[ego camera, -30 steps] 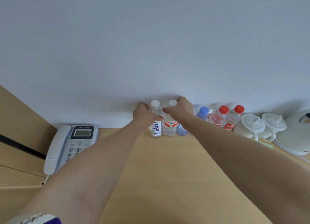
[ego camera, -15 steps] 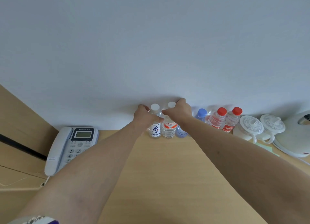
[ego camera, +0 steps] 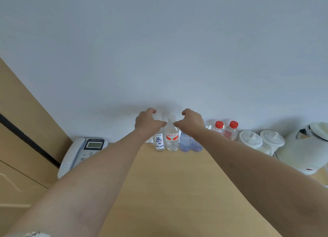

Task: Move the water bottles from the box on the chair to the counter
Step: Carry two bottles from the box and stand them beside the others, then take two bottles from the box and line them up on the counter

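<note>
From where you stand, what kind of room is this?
Probably a hotel room or small office. A desk phone, an electric kettle and lidded white cups stand along a wooden counter, beside a row of water bottles against the wall.

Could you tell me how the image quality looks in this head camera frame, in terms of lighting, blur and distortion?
In the head view, lighting is soft and even, with faint shadows on the wall behind the left hand and right hand; wide-angle distortion bends the counter edges and tilts the kettle; motion blur smears the caps between the hands, while the bottle labels stay readable.
</note>
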A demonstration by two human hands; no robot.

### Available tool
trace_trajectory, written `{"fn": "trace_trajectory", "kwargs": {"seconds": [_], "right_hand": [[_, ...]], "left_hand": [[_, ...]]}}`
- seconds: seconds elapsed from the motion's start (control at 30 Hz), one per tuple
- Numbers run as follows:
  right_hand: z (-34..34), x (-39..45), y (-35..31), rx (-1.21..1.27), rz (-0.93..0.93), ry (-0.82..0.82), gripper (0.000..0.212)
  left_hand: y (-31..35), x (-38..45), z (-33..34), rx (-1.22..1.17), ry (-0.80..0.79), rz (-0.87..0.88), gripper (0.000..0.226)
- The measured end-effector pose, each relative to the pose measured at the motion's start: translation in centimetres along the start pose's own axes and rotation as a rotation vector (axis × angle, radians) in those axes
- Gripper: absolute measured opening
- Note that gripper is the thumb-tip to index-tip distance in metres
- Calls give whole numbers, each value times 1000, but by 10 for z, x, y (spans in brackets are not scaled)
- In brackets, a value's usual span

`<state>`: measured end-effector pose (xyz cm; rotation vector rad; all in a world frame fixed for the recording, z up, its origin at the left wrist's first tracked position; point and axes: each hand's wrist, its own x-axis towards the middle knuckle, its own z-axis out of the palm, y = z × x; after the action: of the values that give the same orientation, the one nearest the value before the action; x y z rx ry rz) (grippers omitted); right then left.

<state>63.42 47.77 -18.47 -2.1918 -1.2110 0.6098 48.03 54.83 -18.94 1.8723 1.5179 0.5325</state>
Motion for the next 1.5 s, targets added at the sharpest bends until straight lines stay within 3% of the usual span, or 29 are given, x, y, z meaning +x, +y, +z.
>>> {"fn": "trace_trajectory", "kwargs": {"seconds": [0.27,0.57,0.7,0.83,1.03,1.3,1.5], "right_hand": [[-40,-41,29,-230,-53,49,59],[-81,-139,89,-355,220,262,48],[-105,-209,131,-342,401,343,46],[-138,-285,169,-327,564,429,53],[-183,-410,235,-338,763,549,44],[-258,-607,339,-316,1007,679,62],[-301,-764,406,-300,1238,758,58]], "left_hand": [[49,-34,12,218,-56,235,72],[98,-93,67,453,-300,727,62],[131,-148,107,456,-430,895,70],[170,-220,151,426,-563,1042,71],[225,-354,218,403,-694,1239,73],[287,-580,302,377,-801,1497,79],[323,-753,355,295,-907,1609,73]]}}
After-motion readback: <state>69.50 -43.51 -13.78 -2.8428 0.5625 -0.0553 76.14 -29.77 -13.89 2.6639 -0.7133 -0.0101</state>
